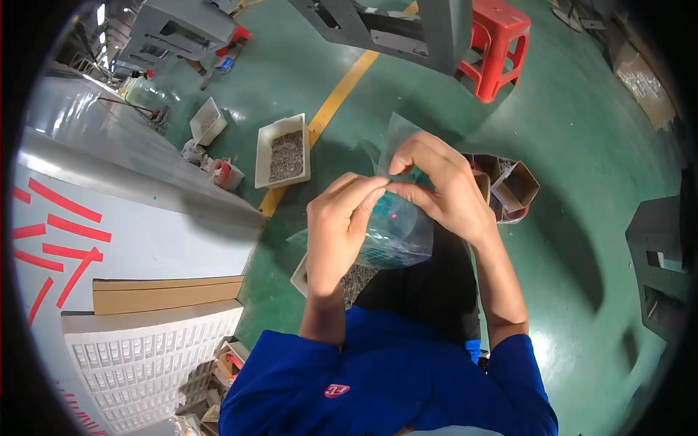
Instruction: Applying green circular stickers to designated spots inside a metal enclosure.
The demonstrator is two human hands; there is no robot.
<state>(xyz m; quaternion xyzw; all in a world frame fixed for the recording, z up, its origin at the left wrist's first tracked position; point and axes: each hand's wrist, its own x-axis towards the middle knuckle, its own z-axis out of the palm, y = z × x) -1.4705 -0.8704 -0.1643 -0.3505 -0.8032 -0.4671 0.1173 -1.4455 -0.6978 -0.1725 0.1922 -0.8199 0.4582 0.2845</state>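
A clear plastic bag (400, 240) hangs in front of my body, above my dark-trousered leg. Its lower part looks greenish, and what is inside cannot be made out. My left hand (333, 229) pinches the bag's upper edge between thumb and fingers. Close beside it, my right hand (449, 185) grips the same edge, fingertips almost touching the left ones. One flap of the film sticks up past the right fingers. Partly hidden under my left hand and the bag is a pale bin (356, 282) of small grey pieces.
A white bin (282, 152) of grey pieces and a smaller one (208, 121) stand ahead to the left. On the right is a basket with open cardboard boxes (516, 186). A red stool (496, 47) and grey machine housing (407, 33) stand ahead. A white tray (145, 356) lies left.
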